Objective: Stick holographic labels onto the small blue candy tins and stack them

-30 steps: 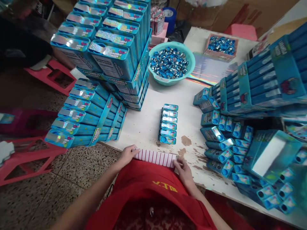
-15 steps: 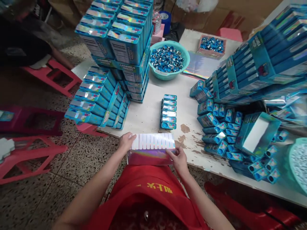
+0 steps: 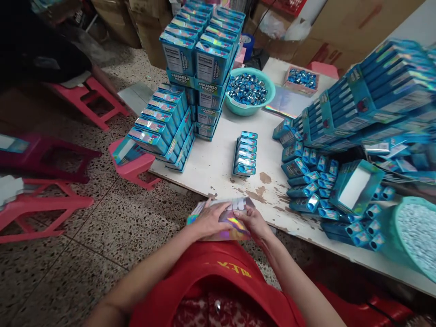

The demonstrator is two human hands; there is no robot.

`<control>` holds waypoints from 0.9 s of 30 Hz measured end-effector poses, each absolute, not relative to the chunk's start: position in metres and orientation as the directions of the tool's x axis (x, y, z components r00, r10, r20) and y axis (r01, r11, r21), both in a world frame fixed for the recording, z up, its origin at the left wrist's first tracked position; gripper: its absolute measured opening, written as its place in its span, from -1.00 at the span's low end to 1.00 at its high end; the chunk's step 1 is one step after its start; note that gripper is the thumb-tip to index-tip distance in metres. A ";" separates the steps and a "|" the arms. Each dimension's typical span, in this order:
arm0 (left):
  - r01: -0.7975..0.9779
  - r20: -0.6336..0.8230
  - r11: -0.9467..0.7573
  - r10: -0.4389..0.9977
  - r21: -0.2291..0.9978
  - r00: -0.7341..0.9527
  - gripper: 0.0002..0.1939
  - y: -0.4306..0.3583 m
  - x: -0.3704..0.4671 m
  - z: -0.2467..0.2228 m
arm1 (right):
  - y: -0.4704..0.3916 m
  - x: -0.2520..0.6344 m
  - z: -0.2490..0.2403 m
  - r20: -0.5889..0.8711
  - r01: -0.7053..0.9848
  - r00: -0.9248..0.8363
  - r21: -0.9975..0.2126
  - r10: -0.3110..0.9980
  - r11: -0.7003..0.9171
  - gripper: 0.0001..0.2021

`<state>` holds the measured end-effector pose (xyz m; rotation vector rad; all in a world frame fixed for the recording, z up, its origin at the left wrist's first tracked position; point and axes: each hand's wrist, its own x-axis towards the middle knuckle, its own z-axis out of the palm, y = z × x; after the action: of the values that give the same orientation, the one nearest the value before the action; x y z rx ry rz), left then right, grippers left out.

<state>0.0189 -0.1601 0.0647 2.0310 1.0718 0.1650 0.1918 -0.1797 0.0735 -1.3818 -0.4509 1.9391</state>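
A shiny holographic sheet (image 3: 238,231) with a row of white labels along its upper part lies at the table's front edge, close to the red apron. Across its left and middle part rests my left hand (image 3: 213,221), fingers spread, covering many of the labels. My right hand (image 3: 254,221) pinches at the sheet's right side, thumb and fingertips together near the remaining visible labels. Whether a label is between those fingers is too small to tell. Beyond the sheet, a short row of blue boxes (image 3: 245,154) stands on the white table (image 3: 211,163).
Tall stacks of blue boxes (image 3: 211,86) stand on the left, more (image 3: 361,100) on the right. A teal basin (image 3: 245,109) of metallic pieces sits behind. Loose small boxes (image 3: 308,203) and an open box (image 3: 356,186) lie right. A seated person (image 3: 44,54) is far left.
My left hand has moved right from the sheet's left corner onto its middle. The view has shifted, so the stacks at left appear further right. My right hand stays at the sheet's right side.
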 end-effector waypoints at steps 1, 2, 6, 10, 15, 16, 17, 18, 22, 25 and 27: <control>0.636 -0.254 -0.270 0.752 0.723 0.609 -0.40 -0.163 0.022 0.062 | -0.182 0.193 0.074 -0.673 -0.336 -0.187 -0.641 0.716 -0.690 -0.59; 0.642 -0.258 -0.249 0.766 0.725 0.589 -0.49 -0.164 0.024 0.061 | -0.185 0.194 0.073 -0.674 -0.331 -0.173 -0.647 0.718 -0.687 -0.58; 0.720 -0.292 -0.245 0.795 0.649 0.532 -0.75 -0.162 0.025 0.070 | -0.194 0.198 0.076 -0.652 -0.277 0.096 -0.743 0.752 -0.609 -0.45; 0.791 -0.304 -0.245 0.828 0.561 0.471 -0.80 -0.159 0.025 0.086 | -0.198 0.201 0.086 -0.505 -0.171 0.228 -0.862 0.833 -0.476 -0.37; 0.740 -0.210 -0.314 0.828 0.595 0.519 -0.82 -0.161 0.027 0.086 | -0.204 0.207 0.088 -0.376 0.017 0.195 -0.922 0.906 -0.387 -0.54; 0.730 -0.196 -0.333 0.822 0.597 0.535 -0.81 -0.162 0.028 0.086 | -0.206 0.208 0.088 -0.343 0.074 0.206 -0.928 0.916 -0.365 -0.56; 0.726 -0.189 -0.349 0.816 0.593 0.547 -0.79 -0.163 0.030 0.086 | -0.208 0.209 0.087 -0.288 0.156 0.230 -0.932 0.930 -0.327 -0.57; 0.726 -0.187 -0.364 0.810 0.583 0.556 -0.76 -0.164 0.032 0.087 | -0.209 0.209 0.087 -0.207 0.265 0.252 -0.925 0.945 -0.274 -0.56; 0.689 -0.149 -0.446 0.770 0.571 0.621 -0.73 -0.165 0.039 0.094 | -0.210 0.210 0.093 0.094 0.693 0.067 -0.721 0.993 0.021 -0.71; 0.708 -0.190 -0.423 0.768 0.565 0.611 -0.73 -0.156 0.028 0.093 | -0.204 0.220 0.097 0.020 0.782 -0.111 -0.615 0.994 0.100 -0.81; 0.772 -0.290 -0.320 0.793 0.550 0.535 -0.73 -0.145 0.010 0.089 | -0.198 0.234 0.096 -0.072 0.786 -0.098 -0.618 0.993 0.033 -0.76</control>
<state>0.0103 -0.1446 0.0888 2.1258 1.2608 0.0435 0.2335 -0.1980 0.0957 -1.8012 -1.9391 0.7443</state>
